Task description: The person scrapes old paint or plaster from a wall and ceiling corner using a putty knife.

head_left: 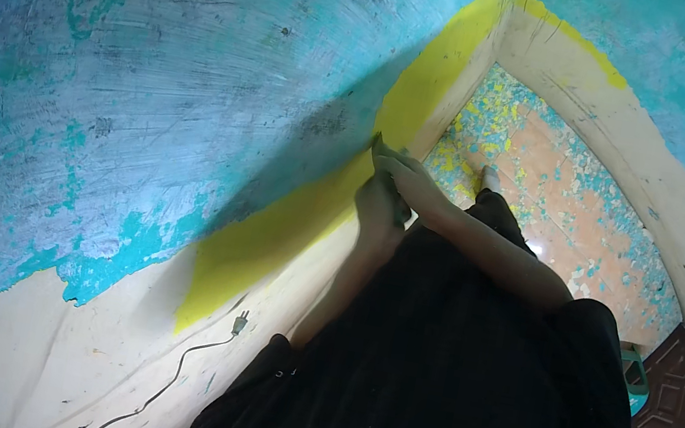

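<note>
Both of my hands are close together against the painted wall at the centre. My right hand (406, 179) is closed around a thin dark tool (377, 140), whose tip touches the upper edge of the yellow paint strip (277, 271). Most of this tool is hidden by my fingers, so its exact kind does not show. Just below, my left hand (378, 206) is closed too, pressed up near the right; what lies inside it is hidden. Above the yellow strip the wall (154, 89) is scuffed blue and turquoise.
Blue and yellow paint flakes litter the tan floor (542, 176) in the corner, where my foot (490, 179) stands. A cord with a plug (240, 322) hangs along the cream lower wall. At right are a brown panelled door (683, 389) and a green plastic object (632, 380).
</note>
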Demonstrator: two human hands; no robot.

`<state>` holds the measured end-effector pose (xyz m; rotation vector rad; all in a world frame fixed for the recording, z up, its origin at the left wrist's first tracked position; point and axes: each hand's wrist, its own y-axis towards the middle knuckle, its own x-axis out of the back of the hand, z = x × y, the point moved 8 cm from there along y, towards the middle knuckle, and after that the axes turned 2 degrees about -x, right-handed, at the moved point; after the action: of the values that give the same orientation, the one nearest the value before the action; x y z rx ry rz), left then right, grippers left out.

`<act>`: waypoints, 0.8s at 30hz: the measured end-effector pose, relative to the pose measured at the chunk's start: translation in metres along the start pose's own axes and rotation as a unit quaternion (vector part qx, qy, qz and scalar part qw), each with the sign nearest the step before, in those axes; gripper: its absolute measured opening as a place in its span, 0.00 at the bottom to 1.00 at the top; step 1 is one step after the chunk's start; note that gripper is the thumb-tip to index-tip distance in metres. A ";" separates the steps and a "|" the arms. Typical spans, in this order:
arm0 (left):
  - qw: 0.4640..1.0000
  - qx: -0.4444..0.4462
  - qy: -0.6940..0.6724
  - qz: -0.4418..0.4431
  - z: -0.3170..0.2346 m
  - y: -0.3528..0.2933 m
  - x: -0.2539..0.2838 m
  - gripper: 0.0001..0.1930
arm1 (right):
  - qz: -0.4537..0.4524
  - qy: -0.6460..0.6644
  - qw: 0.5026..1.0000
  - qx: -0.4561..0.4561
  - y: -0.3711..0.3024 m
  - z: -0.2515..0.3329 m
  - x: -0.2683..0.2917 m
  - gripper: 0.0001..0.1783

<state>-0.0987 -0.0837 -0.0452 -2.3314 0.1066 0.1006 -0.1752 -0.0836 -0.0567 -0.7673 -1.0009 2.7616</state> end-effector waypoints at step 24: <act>0.998 0.053 -0.022 0.010 -0.069 -0.089 0.008 0.16 | 0.157 0.129 0.978 0.050 -0.051 0.042 -0.038 0.18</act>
<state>-0.0788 -0.0724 0.0651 -2.2218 0.1111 0.1530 -0.1665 -0.0785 0.0191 -1.3273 -0.7412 2.8313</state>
